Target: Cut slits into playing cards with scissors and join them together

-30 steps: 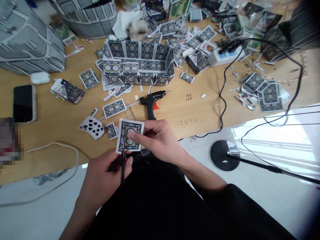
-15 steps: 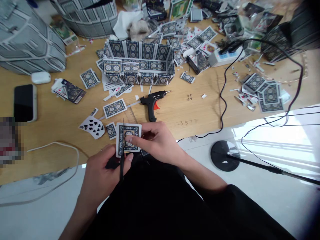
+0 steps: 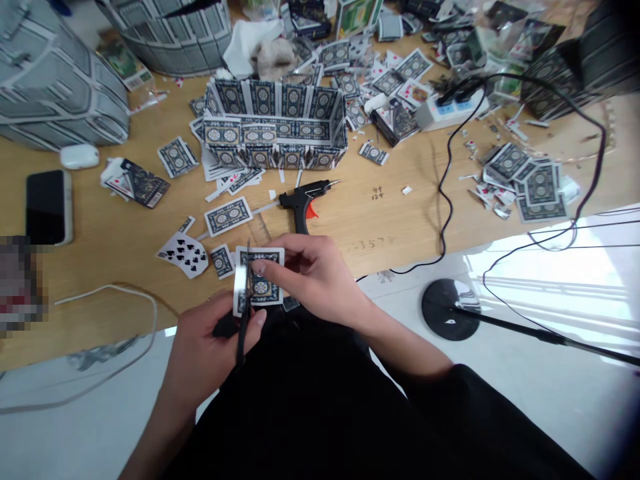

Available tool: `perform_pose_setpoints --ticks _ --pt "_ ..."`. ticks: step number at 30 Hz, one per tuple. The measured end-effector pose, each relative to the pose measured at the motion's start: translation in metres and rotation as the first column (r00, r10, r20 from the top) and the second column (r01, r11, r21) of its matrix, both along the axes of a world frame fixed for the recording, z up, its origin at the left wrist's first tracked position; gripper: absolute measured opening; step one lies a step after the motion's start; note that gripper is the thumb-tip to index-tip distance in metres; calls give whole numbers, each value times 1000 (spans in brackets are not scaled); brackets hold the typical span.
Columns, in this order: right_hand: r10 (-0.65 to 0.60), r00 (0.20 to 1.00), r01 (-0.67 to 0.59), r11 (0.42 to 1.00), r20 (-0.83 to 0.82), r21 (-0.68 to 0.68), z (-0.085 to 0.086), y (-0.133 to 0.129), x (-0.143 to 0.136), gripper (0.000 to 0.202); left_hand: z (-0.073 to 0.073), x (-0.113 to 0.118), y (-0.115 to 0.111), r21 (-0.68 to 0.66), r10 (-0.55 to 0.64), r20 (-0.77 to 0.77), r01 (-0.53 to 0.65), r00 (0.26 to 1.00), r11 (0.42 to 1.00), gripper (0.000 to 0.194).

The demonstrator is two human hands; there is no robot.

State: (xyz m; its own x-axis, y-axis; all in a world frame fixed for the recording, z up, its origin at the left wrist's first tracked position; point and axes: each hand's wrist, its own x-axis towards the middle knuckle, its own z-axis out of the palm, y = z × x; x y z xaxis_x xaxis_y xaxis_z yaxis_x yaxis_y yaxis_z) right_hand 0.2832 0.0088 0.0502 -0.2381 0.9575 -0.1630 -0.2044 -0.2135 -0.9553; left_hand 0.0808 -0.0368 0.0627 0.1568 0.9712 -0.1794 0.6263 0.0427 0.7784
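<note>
our left hand (image 3: 205, 347) grips black scissors (image 3: 244, 313), blades pointing away along the left edge of the blue patterned playing card (image 3: 260, 277) pinched in our right hand (image 3: 315, 280) above the table (image 3: 390, 220) edge.

My left hand (image 3: 210, 350) is curled shut in a grip, thumb forward; my right hand (image 3: 313, 277) pinches, fingers pointing left.

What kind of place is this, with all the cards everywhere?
It looks like a home craft table. Someone's left hand works scissors through a playing card held by the right hand. A glue gun lies beside a box built from cards.
</note>
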Motion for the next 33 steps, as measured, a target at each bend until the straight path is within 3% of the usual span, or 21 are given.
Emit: perform_pose_setpoints --ticks 5,28,33 --pt "-6 1000 5 1000 -30 -25 -4 -1 1 23 0 -3 0 -117 18 79 -9 997 993 14" --pt "-59 997 57 998 -48 -27 -1 0 1 29 3 5 1 -111 40 -1 -40 999 993 17" --pt "-219 969 217 976 -113 -24 -1 6 3 23 -2 2 1 -107 -8 7 9 1000 994 24"
